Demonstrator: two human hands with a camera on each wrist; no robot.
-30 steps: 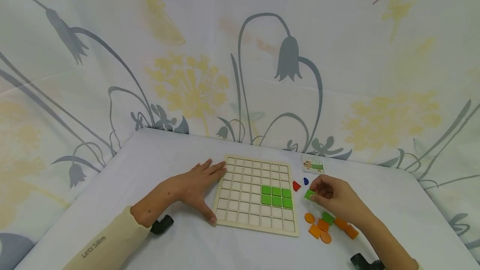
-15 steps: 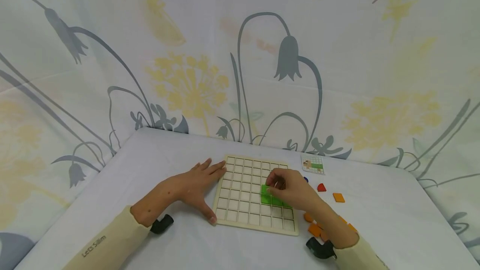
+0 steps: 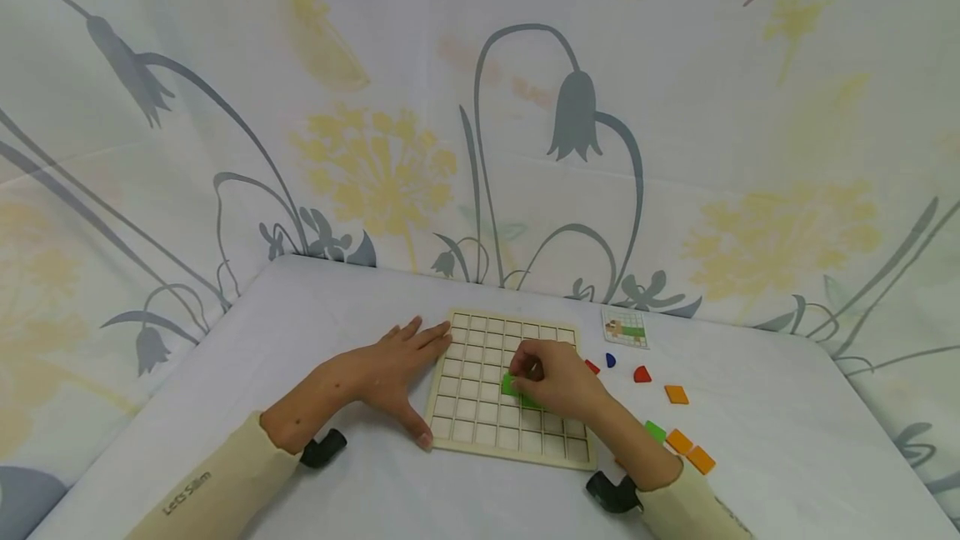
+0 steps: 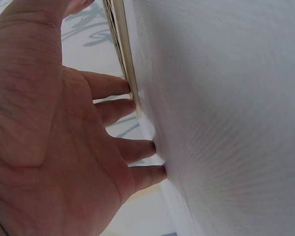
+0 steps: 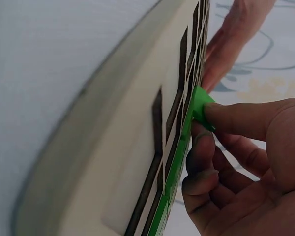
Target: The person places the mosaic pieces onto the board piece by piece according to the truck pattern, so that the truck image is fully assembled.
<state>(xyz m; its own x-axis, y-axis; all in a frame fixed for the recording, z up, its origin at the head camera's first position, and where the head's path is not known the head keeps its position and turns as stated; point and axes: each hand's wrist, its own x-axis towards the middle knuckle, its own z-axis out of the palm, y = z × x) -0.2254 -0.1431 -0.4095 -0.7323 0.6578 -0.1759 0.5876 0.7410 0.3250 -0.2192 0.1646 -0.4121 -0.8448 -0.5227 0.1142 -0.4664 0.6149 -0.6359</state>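
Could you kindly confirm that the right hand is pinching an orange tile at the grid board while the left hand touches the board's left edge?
Not quite: the tile is green, as the right wrist view shows. The right hand is pinching a green tile at the grid board, while the left hand touches its left edge.

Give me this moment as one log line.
left hand: touching edge of pale square wooden grid board | right hand: pinching flat green tile, tilted

Lettered cream sleeves (image 3: 228, 483) end near black wrist cameras (image 3: 325, 449).
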